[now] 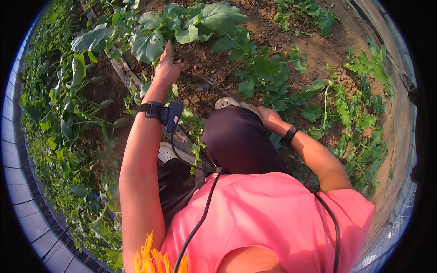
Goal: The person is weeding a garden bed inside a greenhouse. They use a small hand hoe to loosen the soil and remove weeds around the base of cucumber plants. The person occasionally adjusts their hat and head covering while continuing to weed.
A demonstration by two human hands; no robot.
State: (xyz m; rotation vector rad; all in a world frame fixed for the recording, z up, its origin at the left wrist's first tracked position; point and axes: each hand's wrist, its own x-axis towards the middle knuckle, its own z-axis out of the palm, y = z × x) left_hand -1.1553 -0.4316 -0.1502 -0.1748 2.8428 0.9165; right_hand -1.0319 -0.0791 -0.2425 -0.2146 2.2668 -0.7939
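My left hand reaches to the base of a broad-leaved green plant, its index finger extended among the leaves and its thumb apart. Whether the other fingers hold a stem is hidden. Beside my bent knee, my right hand is closed around the pale handle of a hand tool. Its thin metal shaft or blade points up and left over brown soil; the tip is hard to make out. Uprooted-looking leafy plants lie just beyond the tool.
Dense vines with several small green melon-like fruits fill the left. A wooden-looking strip runs through the soil by my feet in perforated clogs. More leafy plants lie at right, before a pale sheet edge. A cable hangs over my shirt.
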